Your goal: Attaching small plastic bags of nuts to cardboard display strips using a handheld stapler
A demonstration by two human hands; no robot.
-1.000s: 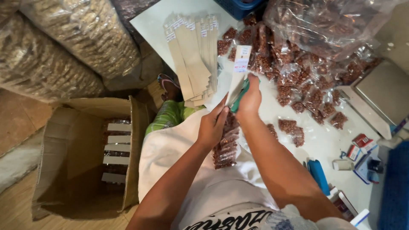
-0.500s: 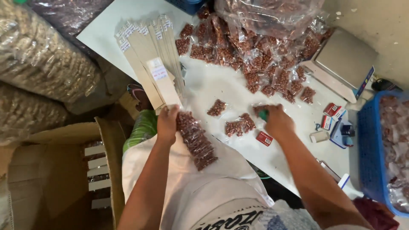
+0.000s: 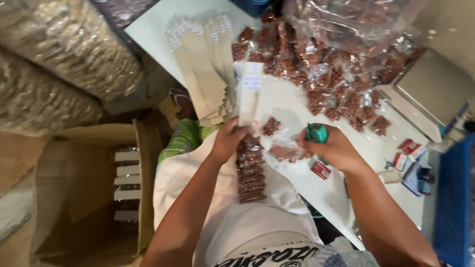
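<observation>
Left hand (image 3: 228, 141) pinches a card strip (image 3: 250, 96) hung with small nut packets (image 3: 251, 170) at the surface's near edge. Right hand (image 3: 334, 151) is closed on a green stapler (image 3: 316, 133). The strip looks light and floppy; best gripped by its stiff card.

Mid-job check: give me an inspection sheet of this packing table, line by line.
Surface: white table, crowded toward the far edge.
Job's things: card strip with small nut packets hanging below it; loose packet.
Clutter: fan of blank card strips; heap of filled packets; small red boxes; scale.
Grippers: left hand holds the card strip; right hand grips a green stapler over the loose packet.
Cables: nothing seen.
Surroundings: cardboard box with finished strips; large bulk bags.
</observation>
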